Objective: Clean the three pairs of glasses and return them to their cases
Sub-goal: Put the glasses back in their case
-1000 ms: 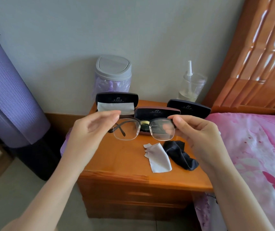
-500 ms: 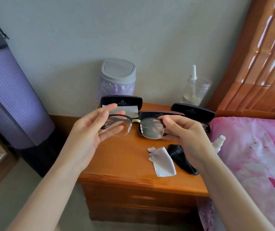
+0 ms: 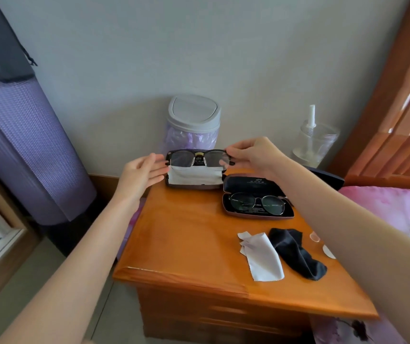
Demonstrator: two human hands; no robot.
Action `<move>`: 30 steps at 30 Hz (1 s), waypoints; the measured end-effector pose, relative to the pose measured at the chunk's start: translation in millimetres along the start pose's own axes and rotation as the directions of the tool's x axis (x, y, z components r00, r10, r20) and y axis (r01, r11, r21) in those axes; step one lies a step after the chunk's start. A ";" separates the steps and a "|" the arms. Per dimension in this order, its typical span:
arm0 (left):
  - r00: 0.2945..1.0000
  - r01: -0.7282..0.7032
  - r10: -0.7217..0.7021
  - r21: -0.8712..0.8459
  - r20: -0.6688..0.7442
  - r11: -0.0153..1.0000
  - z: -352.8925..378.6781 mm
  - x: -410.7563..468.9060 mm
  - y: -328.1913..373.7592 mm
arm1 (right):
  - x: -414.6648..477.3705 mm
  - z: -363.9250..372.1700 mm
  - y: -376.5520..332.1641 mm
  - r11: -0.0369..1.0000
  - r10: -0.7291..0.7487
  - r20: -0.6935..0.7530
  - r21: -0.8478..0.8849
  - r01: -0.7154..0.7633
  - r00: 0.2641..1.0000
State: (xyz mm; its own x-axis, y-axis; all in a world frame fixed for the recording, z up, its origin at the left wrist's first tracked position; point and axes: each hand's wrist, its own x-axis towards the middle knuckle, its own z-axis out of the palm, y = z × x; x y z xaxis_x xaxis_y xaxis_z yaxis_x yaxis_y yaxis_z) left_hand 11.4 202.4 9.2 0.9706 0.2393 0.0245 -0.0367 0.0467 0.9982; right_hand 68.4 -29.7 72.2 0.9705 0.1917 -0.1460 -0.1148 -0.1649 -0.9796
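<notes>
The right hand (image 3: pixel 253 155) pinches glasses (image 3: pixel 199 158) over the nightstand's (image 3: pixel 186 244) back-left case (image 3: pixel 191 186); the left hand (image 3: pixel 141 173) is slack. Another pair (image 3: pixel 258 203) lies cased.

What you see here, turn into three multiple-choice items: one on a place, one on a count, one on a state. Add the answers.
1. The black cloth lies: A left of the white cloth; B right of it; C hidden under it.
2. Cloths lying straight on the nightstand: A one; B two; C four.
3. The right hand is: A flat and empty; B pinching the glasses; C a bare fist.
Answers: B, the black one lies on the white one's right; B, only the white and black ones touch the wood; B, its fingers grip one end of the frame.
</notes>
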 end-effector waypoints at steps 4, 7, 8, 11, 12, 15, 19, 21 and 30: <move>0.999 0.005 -0.001 0.087 -0.042 0.996 5.2 8.4 -11.2 | 26.3 4.1 8.3 0.992 0.043 -0.007 -0.118 -0.043 0.999; 0.997 -0.021 0.031 0.139 -0.072 0.990 9.6 13.4 -14.5 | 34.4 8.5 13.5 0.976 0.041 -0.007 -0.212 -0.041 0.999; 0.996 -0.027 0.041 0.162 -0.080 0.986 10.6 14.8 -15.3 | 36.9 9.5 15.1 0.971 0.033 -0.004 -0.237 -0.033 0.999; 0.994 -0.033 0.055 0.212 -0.099 0.977 11.4 18.9 -18.7 | 43.9 12.5 18.8 0.958 0.028 -0.001 -0.285 -0.027 1.000; 0.994 -0.029 0.052 0.225 -0.098 0.974 11.4 19.9 -20.9 | 46.1 12.6 20.3 0.954 0.030 -0.009 -0.299 -0.031 1.000; 0.994 -0.007 0.041 0.309 -0.102 0.951 12.0 22.7 -27.5 | 52.2 12.0 23.5 0.930 0.031 -0.013 -0.366 -0.034 0.999; 0.993 -0.016 0.057 0.377 -0.098 0.926 13.4 23.5 -30.2 | 57.0 9.5 25.7 0.873 0.073 -0.003 -0.483 -0.066 0.997; 0.994 -0.015 0.055 0.373 -0.099 0.928 12.6 23.9 -30.4 | 60.1 7.6 27.2 0.863 0.089 -0.006 -0.498 -0.080 0.996; 0.995 -0.035 0.069 0.376 -0.076 0.926 13.1 22.4 -30.9 | 64.6 7.6 30.5 0.779 0.076 -0.017 -0.623 -0.070 0.997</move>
State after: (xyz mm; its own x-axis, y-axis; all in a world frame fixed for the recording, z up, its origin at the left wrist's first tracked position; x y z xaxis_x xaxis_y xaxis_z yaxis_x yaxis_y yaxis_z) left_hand 37.4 193.6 -20.3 0.9448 0.3154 0.0886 0.0215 -0.3297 0.9439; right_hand 126.1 -15.0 31.8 0.9625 0.1618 -0.2179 -0.0256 -0.7451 -0.6664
